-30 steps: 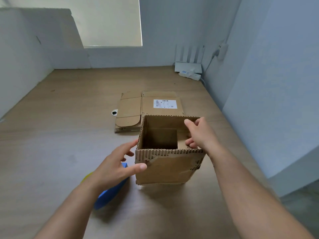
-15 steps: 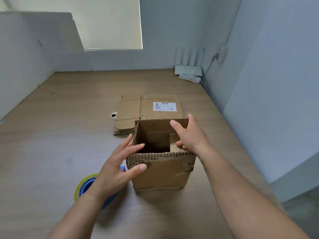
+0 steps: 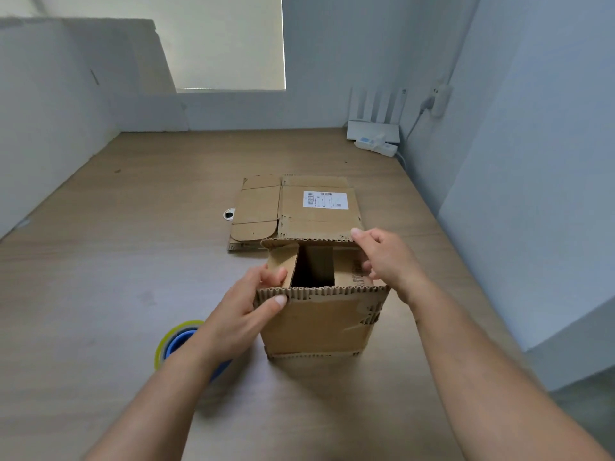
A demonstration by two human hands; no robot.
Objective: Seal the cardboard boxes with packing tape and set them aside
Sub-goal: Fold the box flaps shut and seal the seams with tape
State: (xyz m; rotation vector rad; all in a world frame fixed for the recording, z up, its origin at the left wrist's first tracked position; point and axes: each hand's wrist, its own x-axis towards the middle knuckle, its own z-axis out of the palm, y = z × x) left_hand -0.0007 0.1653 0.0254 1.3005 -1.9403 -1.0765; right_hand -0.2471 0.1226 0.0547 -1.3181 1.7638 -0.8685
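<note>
Box (image 3: pixel 319 324) stands upright, top unsealed — left hand (image 3: pixel 246 304) pinches its left flap (image 3: pixel 283 266) inward, right hand (image 3: pixel 386 261) curls over the right flap (image 3: pixel 347 271), likely folding both shut; tape roll (image 3: pixel 173 337) lies just left.

The near cardboard box (image 3: pixel 319 324) is showing plain brown, its rim wavy-ribbed. The far flattened box (image 3: pixel 258 207) is wearing a white printed label (image 3: pixel 325 199). The left tape roll (image 3: pixel 173 341) is glowing yellow-green around blue.

Flattened box (image 3: pixel 309 224) beyond, tape roll (image 3: pixel 175 339) left.
</note>
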